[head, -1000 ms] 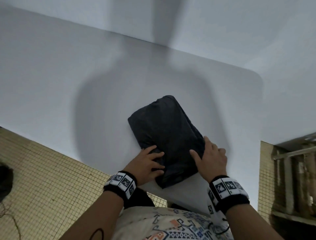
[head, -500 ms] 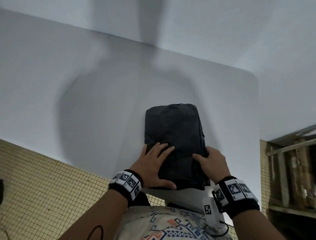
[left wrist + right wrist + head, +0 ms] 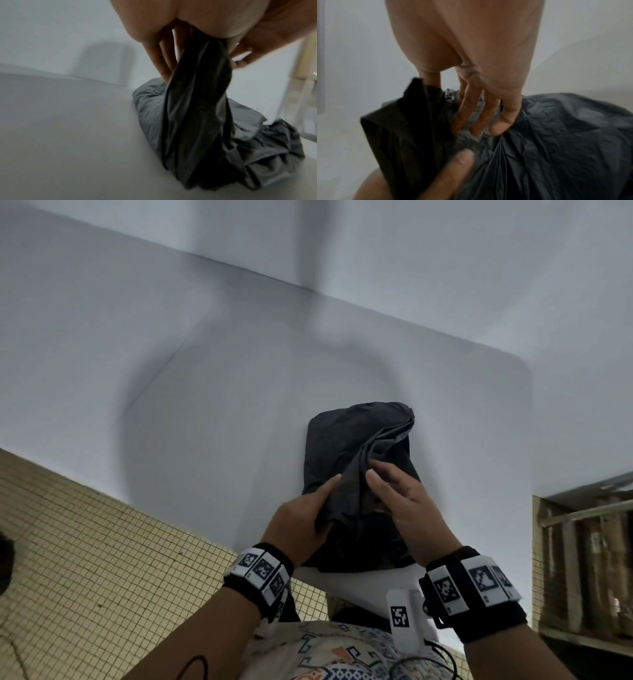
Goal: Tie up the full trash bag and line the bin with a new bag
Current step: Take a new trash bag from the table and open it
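A black trash bag (image 3: 346, 440) lies crumpled near the front edge of a white table (image 3: 171, 371). My left hand (image 3: 301, 515) grips a gathered bunch of the bag (image 3: 197, 108) and holds it up off the table. My right hand (image 3: 397, 494) lies on top of the bag (image 3: 565, 128) with its fingers (image 3: 479, 115) straight, touching the plastic beside the raised bunch. In the right wrist view the thumb of my left hand (image 3: 450, 173) shows at the bottom against the black fold. No bin is in view.
A yellow tiled floor (image 3: 85, 559) lies below the table on the left. Wooden shelving (image 3: 582, 559) stands at the right, past the table's rounded corner. A white wall runs behind the table.
Both hands lay flat on the folded bag before. The left hand has since bunched up part of the bag and lifted it, and the right hand has moved onto its top.
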Available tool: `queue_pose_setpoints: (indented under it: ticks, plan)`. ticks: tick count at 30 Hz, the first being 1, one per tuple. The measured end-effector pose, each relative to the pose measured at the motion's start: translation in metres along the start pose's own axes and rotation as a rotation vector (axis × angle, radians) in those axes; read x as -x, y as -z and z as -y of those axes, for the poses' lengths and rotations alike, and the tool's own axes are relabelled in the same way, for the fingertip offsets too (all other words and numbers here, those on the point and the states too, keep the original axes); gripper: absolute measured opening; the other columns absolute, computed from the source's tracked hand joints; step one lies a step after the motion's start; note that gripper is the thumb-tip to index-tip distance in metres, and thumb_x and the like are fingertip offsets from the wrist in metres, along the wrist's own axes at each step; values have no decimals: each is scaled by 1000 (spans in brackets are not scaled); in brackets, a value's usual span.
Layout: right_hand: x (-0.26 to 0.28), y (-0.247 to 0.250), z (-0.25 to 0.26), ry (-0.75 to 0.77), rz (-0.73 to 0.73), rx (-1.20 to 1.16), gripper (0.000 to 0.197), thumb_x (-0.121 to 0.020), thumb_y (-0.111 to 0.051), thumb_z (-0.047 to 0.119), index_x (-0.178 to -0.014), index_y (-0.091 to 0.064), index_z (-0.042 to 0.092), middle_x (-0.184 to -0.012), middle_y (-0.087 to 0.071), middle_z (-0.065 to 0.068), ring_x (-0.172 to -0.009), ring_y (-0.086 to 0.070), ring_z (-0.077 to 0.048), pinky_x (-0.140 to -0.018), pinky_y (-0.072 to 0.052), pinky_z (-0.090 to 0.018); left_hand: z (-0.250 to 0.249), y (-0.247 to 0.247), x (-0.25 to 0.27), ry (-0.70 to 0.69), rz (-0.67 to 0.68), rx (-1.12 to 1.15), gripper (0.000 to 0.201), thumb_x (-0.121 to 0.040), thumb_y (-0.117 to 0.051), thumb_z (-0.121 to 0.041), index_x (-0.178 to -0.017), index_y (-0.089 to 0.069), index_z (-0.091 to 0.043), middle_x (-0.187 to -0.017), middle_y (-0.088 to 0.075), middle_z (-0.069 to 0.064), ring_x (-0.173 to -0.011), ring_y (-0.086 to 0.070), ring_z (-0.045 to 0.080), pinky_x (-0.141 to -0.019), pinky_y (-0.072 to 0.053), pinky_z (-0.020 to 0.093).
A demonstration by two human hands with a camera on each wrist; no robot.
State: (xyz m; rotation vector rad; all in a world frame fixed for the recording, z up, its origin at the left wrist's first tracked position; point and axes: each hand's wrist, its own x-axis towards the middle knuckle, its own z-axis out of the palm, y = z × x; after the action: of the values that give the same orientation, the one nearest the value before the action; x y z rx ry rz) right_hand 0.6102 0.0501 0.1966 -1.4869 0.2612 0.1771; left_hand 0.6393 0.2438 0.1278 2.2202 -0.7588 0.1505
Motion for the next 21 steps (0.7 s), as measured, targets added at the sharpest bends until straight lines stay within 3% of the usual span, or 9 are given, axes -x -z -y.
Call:
queue_pose_setpoints:
  ticks: [2,4,6,7,9,12,16,19,21]
  plan:
    - [0,-4,-4,91,-115,88,29,-99,-53,39,-118,-68,22,-110,-73,1,-106,-68,-14,-90,-56,-31,9,9,4,82,-92,44,51,-85,-53,-25,-133,-62,-10,-68,-69,5,-52,-58,13,-59,-46,13]
    - [-3,-3,-13,110,-406,288,21,-99,-54,39,-109,-69,27,-103,-73,9,-103,-66,-8,-93,-54,-37,18,17,9,167,-183,81,42,-85,-55,-24,-126,-63,-17,-61,-63,-3,-54,-52,3,-60,-37,-3]
    - [-6,3,-23,7,-662,544,24,-94,-58,43,-115,-61,32,-114,-66,8,-115,-57,-15,-101,-47,-45,28,23,17,256,-245,111,33,-87,-62,-23,-120,-59,-26,-59,-54,-15,-57,-52,-5,-57,-32,-5]
    - [-6,6,-28,-79,-707,616,34,-92,-58,47,-123,-54,33,-125,-61,3,-122,-51,-22,-104,-42,-49,34,25,21,312,-264,118,31,-88,-67,-21,-117,-59,-30,-59,-53,-17,-56,-54,-7,-56,-34,-4]
    - [-9,9,-35,-206,-696,556,50,-89,-62,48,-134,-44,33,-136,-52,-5,-125,-49,-27,-103,-41,-47,44,28,29,422,-269,130,33,-88,-74,-20,-113,-58,-34,-58,-56,-15,-58,-59,-6,-54,-39,1]
    - [-17,4,-35,-172,-655,419,37,-88,-67,38,-122,-56,27,-117,-66,-4,-105,-62,-21,-88,-46,-33,47,33,36,458,-253,136,32,-88,-73,-30,-114,-56,-38,-61,-62,-15,-63,-63,1,-55,-44,7]
    - [-28,-23,-18,31,-520,369,18,-90,-67,29,-105,-70,20,-96,-74,4,-91,-69,-11,-86,-55,-34,34,45,36,465,-216,233,44,-79,-72,-58,-116,-51,-48,-89,-63,-43,-78,-59,-22,-65,-42,-1]
    - [-33,-53,4,129,-371,273,27,-89,-67,43,-109,-69,25,-98,-74,9,-95,-70,-5,-87,-57,-35,28,54,37,464,-185,309,71,-57,-81,-75,-117,-45,-64,-104,-61,-45,-93,-60,-22,-73,-46,0]
    - [-34,-73,16,174,-240,220,38,-87,-61,55,-113,-68,28,-103,-74,10,-100,-69,-5,-89,-57,-37,28,58,38,487,-214,315,88,-46,-85,-77,-122,-43,-63,-107,-61,-44,-98,-59,-21,-76,-47,0]
